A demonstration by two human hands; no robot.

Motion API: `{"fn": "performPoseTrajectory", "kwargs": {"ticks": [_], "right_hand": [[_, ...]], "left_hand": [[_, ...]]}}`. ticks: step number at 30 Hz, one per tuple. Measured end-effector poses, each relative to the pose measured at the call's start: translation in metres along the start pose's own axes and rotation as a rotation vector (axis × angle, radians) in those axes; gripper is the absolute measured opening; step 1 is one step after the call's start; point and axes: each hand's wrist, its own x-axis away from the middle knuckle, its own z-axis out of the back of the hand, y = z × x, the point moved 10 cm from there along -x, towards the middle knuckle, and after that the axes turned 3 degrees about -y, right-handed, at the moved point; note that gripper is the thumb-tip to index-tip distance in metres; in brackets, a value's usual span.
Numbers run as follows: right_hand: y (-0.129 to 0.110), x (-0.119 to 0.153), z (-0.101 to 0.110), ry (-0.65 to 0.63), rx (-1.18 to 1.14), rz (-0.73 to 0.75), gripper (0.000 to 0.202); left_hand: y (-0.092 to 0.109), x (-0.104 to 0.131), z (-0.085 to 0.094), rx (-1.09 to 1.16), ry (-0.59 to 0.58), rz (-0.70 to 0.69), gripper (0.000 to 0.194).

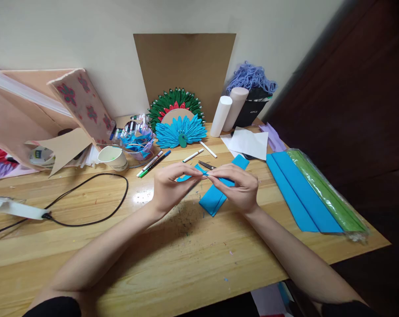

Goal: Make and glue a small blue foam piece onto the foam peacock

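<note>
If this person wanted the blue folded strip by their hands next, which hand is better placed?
Probably the right hand: the blue folded strip lies partly behind it, while the left hand is farther off. Both pinch a small blue piece, so the right would likely need to let go first.

Matt paper strip (214, 199), wooden table (159, 268), glossy plastic wrapper (329, 191)

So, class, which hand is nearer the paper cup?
Left. The left hand is right of the cup, slightly nearer the wearer; the right hand is farther right, past the left.
</note>
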Motion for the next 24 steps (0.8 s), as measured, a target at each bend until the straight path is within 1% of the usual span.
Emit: {"fn": "performPoseTrajectory", "kwargs": {"ticks": [4, 6, 8, 11, 14, 20, 24], "right_hand": [[-0.003, 0.000, 0.001, -0.005, 0.009, 0.022, 0.013], [-0.003, -0.001, 0.001, -0.006, 0.020, 0.023, 0.014], [-0.002, -0.002, 0.001, -0.014, 0.025, 0.025, 0.014], [-0.002, -0.002, -0.002, -0.039, 0.022, 0.043, 0.014], [-0.002, -0.001, -0.004, -0.052, 0.034, 0.048, 0.014], [0.002, 0.000, -0.005, -0.051, 0.035, -0.012, 0.012], [0.011, 0.001, -0.006, -0.063, -0.018, -0.110, 0.008]], "left_hand": [[-0.002, -0.001, 0.004, -0.027, 0.035, -0.002, 0.014], [-0.003, -0.003, 0.002, -0.030, 0.006, 0.011, 0.020], [-0.002, -0.006, -0.002, -0.042, -0.048, 0.009, 0.023], [0.002, -0.007, -0.010, -0.080, -0.125, -0.035, 0.017], [0.003, -0.005, -0.015, -0.120, -0.170, -0.073, 0.012], [0.003, -0.002, -0.019, -0.205, -0.196, -0.077, 0.011], [0.006, -0.004, -0.020, -0.203, -0.212, -0.050, 0.010]]}}
